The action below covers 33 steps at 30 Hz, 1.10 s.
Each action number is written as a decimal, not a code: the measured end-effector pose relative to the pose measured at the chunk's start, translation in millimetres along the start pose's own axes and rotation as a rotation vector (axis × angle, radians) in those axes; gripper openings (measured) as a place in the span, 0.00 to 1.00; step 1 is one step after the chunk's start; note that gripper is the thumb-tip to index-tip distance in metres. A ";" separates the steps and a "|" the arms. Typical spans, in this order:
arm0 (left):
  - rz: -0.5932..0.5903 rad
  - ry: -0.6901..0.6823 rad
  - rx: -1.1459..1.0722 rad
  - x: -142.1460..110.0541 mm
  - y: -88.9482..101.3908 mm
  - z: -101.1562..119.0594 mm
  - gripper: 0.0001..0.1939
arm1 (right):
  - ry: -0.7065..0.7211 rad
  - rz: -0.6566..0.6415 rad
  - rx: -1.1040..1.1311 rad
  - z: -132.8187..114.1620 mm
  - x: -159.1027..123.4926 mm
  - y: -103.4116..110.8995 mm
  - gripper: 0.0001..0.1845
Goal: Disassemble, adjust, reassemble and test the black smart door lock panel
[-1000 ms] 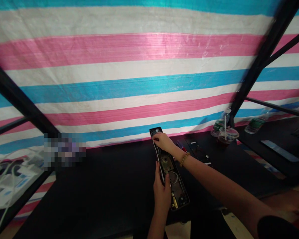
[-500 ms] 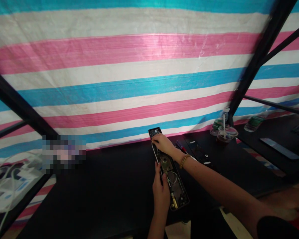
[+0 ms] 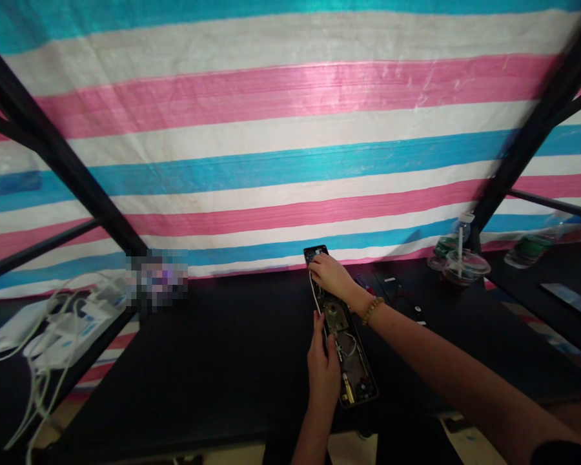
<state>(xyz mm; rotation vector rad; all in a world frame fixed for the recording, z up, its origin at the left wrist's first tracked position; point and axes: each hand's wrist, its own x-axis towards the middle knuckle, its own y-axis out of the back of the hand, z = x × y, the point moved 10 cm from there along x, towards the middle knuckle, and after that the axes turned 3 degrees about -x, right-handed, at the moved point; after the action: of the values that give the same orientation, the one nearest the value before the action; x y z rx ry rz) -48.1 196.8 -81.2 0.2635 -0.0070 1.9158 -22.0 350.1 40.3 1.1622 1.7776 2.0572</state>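
A long, narrow black device housing (image 3: 363, 374) lies open on the table, its far end close to the striped sheet. Inside it sit a round metal part (image 3: 332, 310), thin wires and a gold-coloured cylinder (image 3: 349, 391) at the near end. My left hand (image 3: 323, 368) grips the housing's left edge, thumb over the inside and index finger against a white cable (image 3: 314, 294). Closed in a pinch, my right hand (image 3: 332, 274) holds that cable near the far end. Its fingers hide what lies beneath them.
A screwdriver (image 3: 362, 281) and a flat black panel (image 3: 399, 300) lie right of the housing. Farther right stand a plastic cup with straw (image 3: 466, 266) and a bottle (image 3: 443, 248); another bottle (image 3: 527, 250) lies beyond. White power strips (image 3: 72, 329) and cables occupy the left.
The camera has turned slightly left, so everything sits farther right in view. Both hands stay at the same places on the housing and cable, with only slight finger movement.
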 end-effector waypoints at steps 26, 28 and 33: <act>0.005 0.037 -0.059 -0.4 0.4 3.0 0.26 | 0.021 -0.027 -0.083 -8.1 -4.9 2.0 0.10; 0.010 0.041 -0.058 -0.6 1.1 3.2 0.26 | 0.020 -0.039 -0.072 -8.2 -4.6 0.2 0.11; 0.004 0.033 -0.031 -0.7 2.7 5.8 0.26 | -0.066 -0.029 -0.042 -0.7 -4.9 -3.7 0.11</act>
<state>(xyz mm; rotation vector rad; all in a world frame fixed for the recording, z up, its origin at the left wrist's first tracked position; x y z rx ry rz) -49.3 194.4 -75.4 0.2111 -0.0159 1.9227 -20.4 347.6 34.9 1.1716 1.7032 2.0066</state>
